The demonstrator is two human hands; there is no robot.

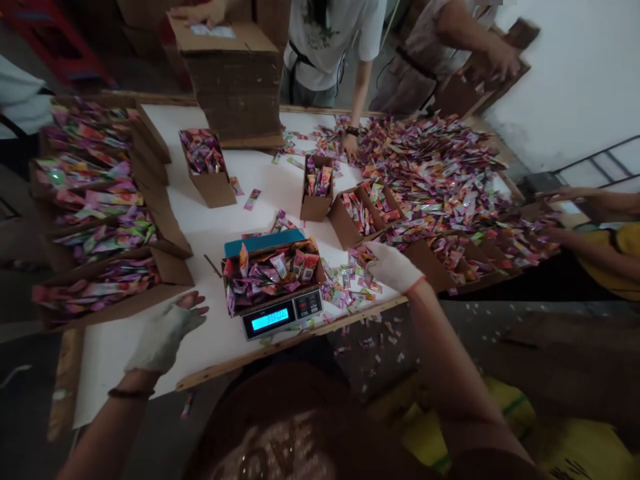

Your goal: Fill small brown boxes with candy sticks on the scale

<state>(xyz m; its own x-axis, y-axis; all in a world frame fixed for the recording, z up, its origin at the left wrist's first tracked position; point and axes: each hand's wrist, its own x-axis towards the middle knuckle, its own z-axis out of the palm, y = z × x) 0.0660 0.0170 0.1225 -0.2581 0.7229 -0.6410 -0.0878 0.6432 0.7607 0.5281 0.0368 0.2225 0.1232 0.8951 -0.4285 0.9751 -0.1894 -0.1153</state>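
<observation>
My left hand [163, 332], in a pale fingerless-looking glove, is held over the table's front left with fingers apart and nothing in it. My right hand [391, 268], gloved too, has its fingers curled on small wrapped packets [359, 255] to the right of the scale. Between my hands a digital scale [270, 321] with a lit blue display bears an open cardboard box [273, 300] full of pink and purple packets. Loose packets [345, 287] lie beside the scale. A blue object [264, 242] sits behind the box.
Filled boxes [173, 250] line the left edge. Smaller filled boxes [213, 190] stand mid-table, with a stack of flat cardboard [235, 93] behind. A large packet heap [435, 160] covers the right side. A co-worker's hand [351, 147] reaches into it; other people stand around.
</observation>
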